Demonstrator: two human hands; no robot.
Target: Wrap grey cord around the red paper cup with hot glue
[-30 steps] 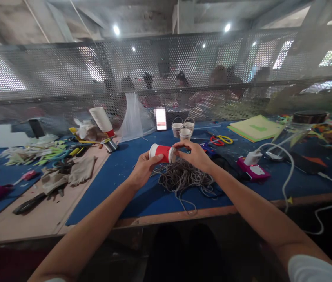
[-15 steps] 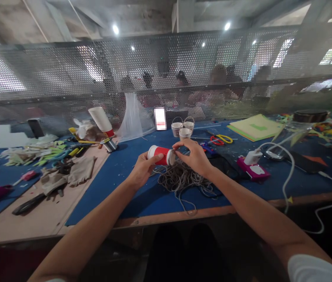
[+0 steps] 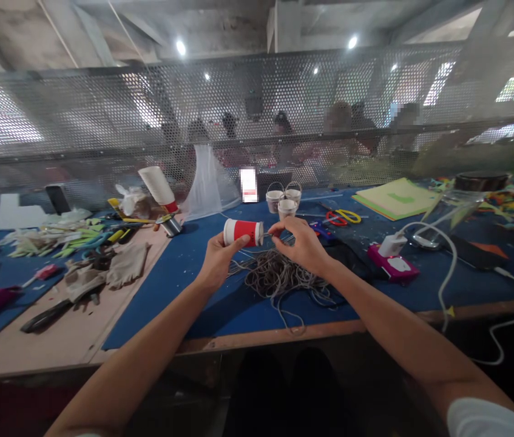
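Perforated screen (image 3: 102,121): spans the full width beyond both hands and well apart from them; blurred people (image 3: 281,123) show behind it.
Work table (image 3: 70,340): extends under and to either side of the hands; pale wood is exposed to the left of the left hand.
Blue mat (image 3: 156,303): lies on the table beneath both hands.
Paper stack (image 3: 395,199): flat, beyond and to the right of the right hand; pale sheets on top.
Cord heap (image 3: 279,276): grey, loose and tangled, below the right hand and just to the right of the left.
Cup stack (image 3: 154,184): nested white cups, tilted, beyond and to the left of the left hand.
Left hand (image 3: 218,261): grasping a cup, thumb pressed on its red band.
Right hand (image 3: 304,246): thumb and forefinger drawn close together beside the cup's end; whether they grip the thin piece there cannot be told.
Cup (image 3: 244,232): white with a red band, held on its side in the left hand, narrower end toward the right fingertips.
Small buckets (image 3: 287,208): three, with handles, grouped upright just beyond the right hand.
Scissors (image 3: 342,212): red and yellow handles, beyond and to the right of the right hand.
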